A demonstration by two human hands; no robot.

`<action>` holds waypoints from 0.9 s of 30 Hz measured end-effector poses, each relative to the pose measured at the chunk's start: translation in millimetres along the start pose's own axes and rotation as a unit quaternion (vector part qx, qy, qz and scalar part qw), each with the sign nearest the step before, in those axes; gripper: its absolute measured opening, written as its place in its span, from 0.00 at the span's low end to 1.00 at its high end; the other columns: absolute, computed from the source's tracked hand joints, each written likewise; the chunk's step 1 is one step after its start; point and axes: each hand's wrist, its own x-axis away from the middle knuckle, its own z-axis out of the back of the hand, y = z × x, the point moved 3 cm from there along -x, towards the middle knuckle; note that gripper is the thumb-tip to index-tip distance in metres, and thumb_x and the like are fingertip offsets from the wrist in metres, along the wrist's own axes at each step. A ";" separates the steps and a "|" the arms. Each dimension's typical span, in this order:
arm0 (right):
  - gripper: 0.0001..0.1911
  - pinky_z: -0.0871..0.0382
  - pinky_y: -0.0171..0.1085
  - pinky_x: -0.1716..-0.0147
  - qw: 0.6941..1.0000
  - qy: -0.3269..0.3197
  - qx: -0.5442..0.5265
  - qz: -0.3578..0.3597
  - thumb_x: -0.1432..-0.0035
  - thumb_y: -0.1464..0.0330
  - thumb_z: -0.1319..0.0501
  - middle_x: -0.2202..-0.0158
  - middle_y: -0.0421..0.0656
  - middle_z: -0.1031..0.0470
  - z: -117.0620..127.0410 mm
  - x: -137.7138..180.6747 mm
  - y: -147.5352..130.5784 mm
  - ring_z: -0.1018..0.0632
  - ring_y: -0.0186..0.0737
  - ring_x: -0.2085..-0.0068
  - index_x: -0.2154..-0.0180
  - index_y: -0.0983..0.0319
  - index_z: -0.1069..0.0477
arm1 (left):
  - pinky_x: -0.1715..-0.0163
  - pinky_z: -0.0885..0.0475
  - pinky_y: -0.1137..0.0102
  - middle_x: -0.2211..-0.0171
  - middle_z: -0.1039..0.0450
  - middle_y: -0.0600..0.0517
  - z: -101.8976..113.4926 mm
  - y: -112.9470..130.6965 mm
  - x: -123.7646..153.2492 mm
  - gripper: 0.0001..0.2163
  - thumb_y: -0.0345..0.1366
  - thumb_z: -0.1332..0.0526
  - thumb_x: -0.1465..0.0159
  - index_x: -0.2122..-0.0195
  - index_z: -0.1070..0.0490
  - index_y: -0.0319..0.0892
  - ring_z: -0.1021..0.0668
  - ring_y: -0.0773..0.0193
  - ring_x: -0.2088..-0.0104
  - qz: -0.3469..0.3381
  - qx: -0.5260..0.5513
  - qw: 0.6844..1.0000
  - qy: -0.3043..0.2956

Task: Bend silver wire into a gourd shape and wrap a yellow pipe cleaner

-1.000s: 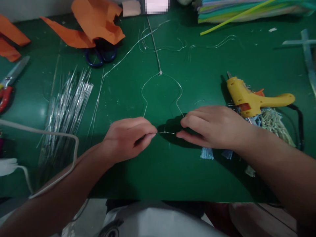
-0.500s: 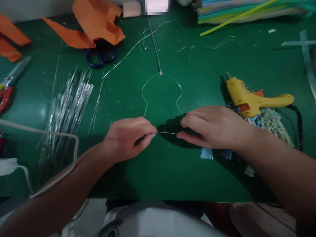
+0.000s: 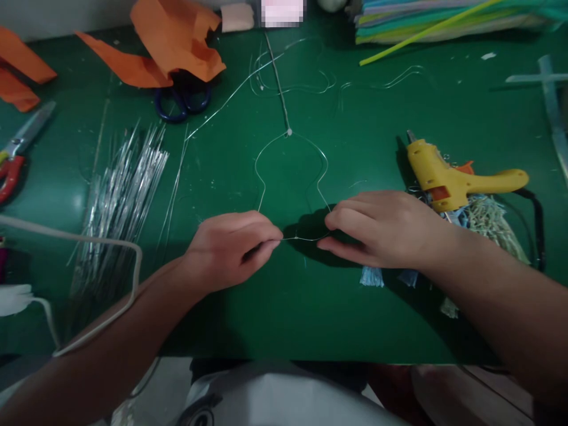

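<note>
A thin wire loop (image 3: 327, 161) curves out to both sides below a small whitish blob (image 3: 289, 132), where a grey stem (image 3: 277, 80) runs up the table. My left hand (image 3: 237, 245) pinches the loop's lower left part between thumb and fingers. On the lower right, my right hand (image 3: 377, 228) is closed on the same wire, its thumb and index fingertip slightly apart. Between the hands, the short bottom stretch of wire shows a tiny knot-like spot at its middle. The wire inside my fingers is hidden.
A yellow glue gun (image 3: 444, 171) lies right, on blue and pale tassels (image 3: 492, 222). Silvery wires (image 3: 124, 201) lie left, near red-handled scissors (image 3: 15, 154). Orange paper (image 3: 177, 41) partly covers blue-handled scissors (image 3: 171, 106). A white cord (image 3: 89, 234) crosses my left forearm. Coloured pipe cleaners (image 3: 412, 23) lie back right.
</note>
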 end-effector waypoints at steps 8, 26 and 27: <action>0.15 0.43 0.37 0.75 1.000 -0.005 0.000 -0.001 0.33 0.62 0.45 0.76 0.39 0.29 1.2 -0.6 0.6 0.30 0.36 0.76 0.70 0.63 0.31 | 0.64 0.28 0.73 0.65 0.21 0.56 -1.3 -0.3 -0.1 0.05 0.29 0.40 0.35 0.61 0.27 0.44 0.19 0.67 0.64 0.000 0.005 1.000 -0.002; 0.15 0.43 0.37 0.75 1.000 -0.004 0.002 0.001 0.33 0.62 0.45 0.77 0.39 0.30 1.4 -0.6 0.6 0.31 0.35 0.76 0.70 0.63 0.31 | 0.65 0.29 0.73 0.64 0.21 0.56 -2.1 -1.2 -2.0 0.05 0.30 0.41 0.35 0.60 0.26 0.45 0.19 0.67 0.64 0.016 -0.004 1.000 -0.017; 0.15 0.43 0.37 0.75 1.000 -0.005 0.002 0.002 0.33 0.62 0.45 0.77 0.39 0.30 1.4 -0.7 0.5 0.31 0.35 0.76 0.70 0.63 0.31 | 0.65 0.29 0.73 0.64 0.21 0.57 -2.2 -1.3 -1.9 0.05 0.31 0.41 0.35 0.60 0.26 0.45 0.19 0.68 0.64 0.016 -0.005 1.000 -0.016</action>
